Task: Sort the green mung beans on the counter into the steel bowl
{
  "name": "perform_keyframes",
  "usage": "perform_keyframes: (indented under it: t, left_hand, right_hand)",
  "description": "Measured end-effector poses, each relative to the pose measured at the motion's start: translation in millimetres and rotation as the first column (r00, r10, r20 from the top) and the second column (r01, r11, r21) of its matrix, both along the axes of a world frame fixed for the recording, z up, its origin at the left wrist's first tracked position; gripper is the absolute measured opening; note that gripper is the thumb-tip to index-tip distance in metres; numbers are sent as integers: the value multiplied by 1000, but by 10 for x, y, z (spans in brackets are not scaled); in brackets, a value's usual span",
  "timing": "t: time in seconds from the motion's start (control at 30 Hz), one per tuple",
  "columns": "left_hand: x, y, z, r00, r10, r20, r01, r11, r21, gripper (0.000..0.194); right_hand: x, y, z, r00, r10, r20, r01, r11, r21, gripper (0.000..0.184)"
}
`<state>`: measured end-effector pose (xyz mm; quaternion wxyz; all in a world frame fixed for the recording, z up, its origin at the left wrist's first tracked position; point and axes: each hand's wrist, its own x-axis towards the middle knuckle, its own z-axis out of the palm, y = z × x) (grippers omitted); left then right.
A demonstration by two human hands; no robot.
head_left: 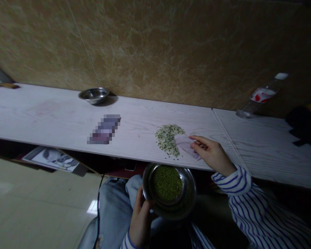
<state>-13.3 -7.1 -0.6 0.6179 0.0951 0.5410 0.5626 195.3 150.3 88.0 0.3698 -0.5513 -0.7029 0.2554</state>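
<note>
My left hand (141, 216) grips the left rim of a steel bowl (190, 193) below the table's front edge, over my lap. Small green beans, which look like mung beans (168, 183), cover its bottom. On the tabletop lies a loose patch of green beans mixed with white grains, like rice (168, 138). At the patch's right side, my right hand (209, 152) pinches a thin, pale lilac cloth (185, 143) between thumb and fingers. The cloth's left part touches or overlaps the beans and grains.
A shallow steel bowl (94, 96) stands by the wall at the back left. In front of it lies a pixelated flat object (105, 129). A plastic bottle (261, 95) leans at the right, near a dark item (304, 122). An open drawer (52, 159) sticks out below the table.
</note>
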Motion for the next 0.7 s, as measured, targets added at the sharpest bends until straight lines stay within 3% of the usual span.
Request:
perform_keyframes:
  t: [0.4,0.7]
  left_hand:
    - [-7,6,-31,1000,13,2,-13,1000,-20,68]
    - [-5,13,37,999,50,4,-50,998,-33,70]
  right_hand:
    - [-154,170,-86,995,38,92,-43,998,56,34]
    - [-288,177,3,984,109,144,-124,987,98,30]
